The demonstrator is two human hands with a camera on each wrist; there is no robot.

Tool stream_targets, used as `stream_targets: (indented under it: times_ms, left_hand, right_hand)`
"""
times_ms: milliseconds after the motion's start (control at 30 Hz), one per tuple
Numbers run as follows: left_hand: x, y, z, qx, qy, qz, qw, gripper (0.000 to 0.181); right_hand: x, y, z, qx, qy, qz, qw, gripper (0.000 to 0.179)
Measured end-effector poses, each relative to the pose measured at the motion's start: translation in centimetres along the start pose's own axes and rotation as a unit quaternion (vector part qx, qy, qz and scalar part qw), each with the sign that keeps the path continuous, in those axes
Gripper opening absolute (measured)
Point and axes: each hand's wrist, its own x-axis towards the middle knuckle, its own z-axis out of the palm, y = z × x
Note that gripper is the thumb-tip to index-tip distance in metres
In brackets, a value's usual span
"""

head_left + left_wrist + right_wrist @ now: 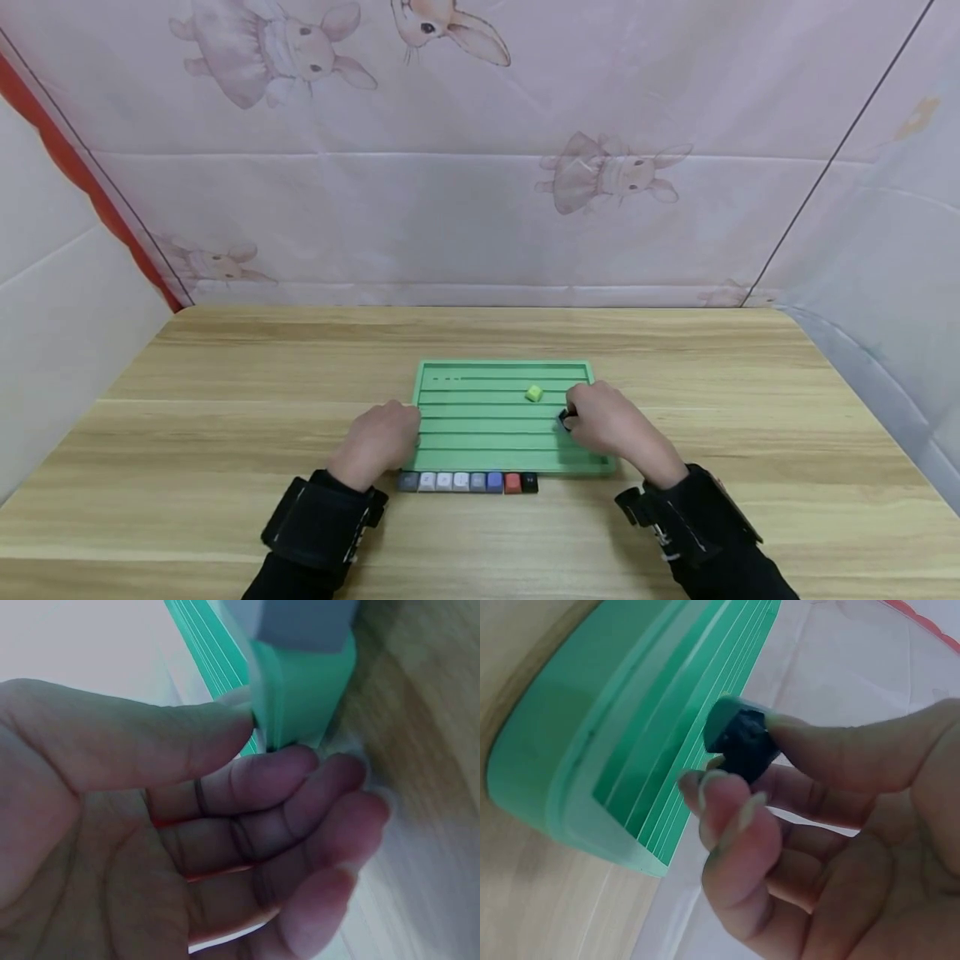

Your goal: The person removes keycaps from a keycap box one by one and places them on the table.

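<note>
A light green ridged tray [487,460] lies on the wooden table. At its left edge my left hand [380,442] pinches the rim; in the left wrist view the thumb [180,742] lies on one side of the rim and the fingertips curl at the other. Over the tray's right part, my right hand [606,421] holds a dark keycap [744,742] between thumb and fingers, its hollow underside partly showing in the right wrist view. A yellow-green keycap [533,393] sits askew on the tray's ridges, left of my right hand.
Along the tray's near edge stands a row of several keycaps [461,482], grey, white, blue, red and black. The wooden table [225,400] reaches back to a curtain [450,225] printed with rabbits. Pale curtains hang at both sides.
</note>
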Motion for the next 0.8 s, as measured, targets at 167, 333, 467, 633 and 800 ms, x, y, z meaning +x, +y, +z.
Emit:
stream_targets:
  times_ms: [167,333,467,633,800]
  left_hand:
    - [0.03,0.0,0.06,-0.002,-0.002,-0.003,1.0,0.013]
    - [0.0,0.05,0.03,-0.003,-0.005,-0.007,1.0,0.012]
    - [0.01,0.09,0.01,0.0,-0.005,-0.008,1.0,0.012]
    - [0.03,0.12,0.02,0.001,-0.004,-0.009,1.0,0.012]
    - [0.07,0.11,0.06,0.004,-0.001,-0.005,1.0,0.013]
  right_hand:
    - [-0.01,0.1,-0.02,0.006,0.006,-0.005,1.0,0.018]
    - [0.04,0.16,-0.05,0.016,0.006,-0.005,0.9998,0.02]
    - [0.08,0.27,-0.03,0.021,0.006,-0.01,0.9997,0.025]
    - [0.01,0.3,-0.08,0.015,0.001,-0.011,0.9998,0.02]
    - [-0.09,0.06,-0.13,0.004,-0.004,-0.004,1.0,0.015]
